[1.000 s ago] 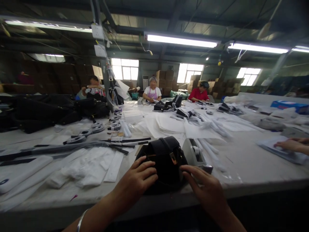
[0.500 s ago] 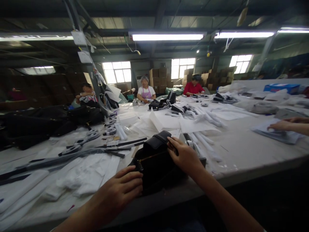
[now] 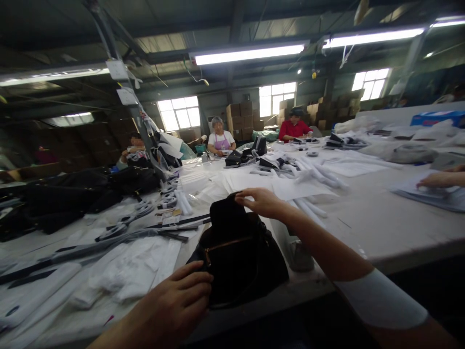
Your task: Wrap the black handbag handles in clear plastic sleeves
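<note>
A black bag (image 3: 236, 271) with a gold zipper (image 3: 227, 244) rests at the table's near edge in front of me. My left hand (image 3: 185, 295) grips its left side by the end of the zipper, fingers bent over the edge. With thumb and fingers pinched, my right hand (image 3: 259, 201) holds up the top of the bag's flap (image 3: 227, 213), which stands raised above the zipper. The bag's dark inside cannot be made out. A grey box-like thing (image 3: 301, 254) stands just right of the bag, partly behind my right forearm.
White paper sheets (image 3: 250, 182) lie beyond the bag. Black straps and a crumpled white plastic heap (image 3: 123, 266) lie to the left, near piled black bags (image 3: 72, 194). A co-worker's hand (image 3: 441, 179) rests on grey-white sheets at right. Two people sit across the table.
My right hand has lifted the flap up and to the left, so its dark underside now shows. The left hand stays on the bag's left side. My view has tilted slightly.
</note>
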A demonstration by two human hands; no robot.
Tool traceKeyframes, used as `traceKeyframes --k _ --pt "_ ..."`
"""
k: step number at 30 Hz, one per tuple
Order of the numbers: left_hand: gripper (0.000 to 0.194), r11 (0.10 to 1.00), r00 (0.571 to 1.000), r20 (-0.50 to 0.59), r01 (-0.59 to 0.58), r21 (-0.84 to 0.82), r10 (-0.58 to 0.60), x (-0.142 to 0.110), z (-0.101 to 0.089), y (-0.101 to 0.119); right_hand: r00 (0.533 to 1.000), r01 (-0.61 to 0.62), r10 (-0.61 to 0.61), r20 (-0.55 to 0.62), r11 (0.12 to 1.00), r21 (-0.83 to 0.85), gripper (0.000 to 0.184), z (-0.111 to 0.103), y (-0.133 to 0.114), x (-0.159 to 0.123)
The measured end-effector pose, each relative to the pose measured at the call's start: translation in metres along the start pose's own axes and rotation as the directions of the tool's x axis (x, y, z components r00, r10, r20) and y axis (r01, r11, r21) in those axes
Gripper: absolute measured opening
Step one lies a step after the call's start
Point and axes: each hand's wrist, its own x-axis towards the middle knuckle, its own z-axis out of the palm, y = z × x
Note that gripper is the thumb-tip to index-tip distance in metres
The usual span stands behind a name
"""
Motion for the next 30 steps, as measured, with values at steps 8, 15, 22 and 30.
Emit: traceKeyframes --k 8,15,22,30 --pt "0.018 0.999 1.000 -0.015 0.002 -0.040 -0.003 0.006 0.005 0.011 0.994 0.016 -0.011 -0.106 0.999 0.040 0.018 0.034 0.025 -0.005" --pt "0.041 0.899 0.900 0.107 0.431 -0.082 -0.422 0.059 0.016 0.020 0.977 0.126 -0.086 -0.193 0.970 0.207 0.019 0.039 0.003 0.013" --pt "0.066 0.714 0.834 0.250 0.551 -0.431 -0.492 0.107 0.051 0.007 0.980 -0.062 0.119 -0.158 0.944 0.323 0.027 0.047 0.008 0.049" --pt "0.036 0.496 0.905 0.147 0.348 -0.796 -0.399 0.104 0.066 -0.018 0.968 -0.251 0.239 0.079 0.900 0.357 0.030 0.049 0.043 0.023"
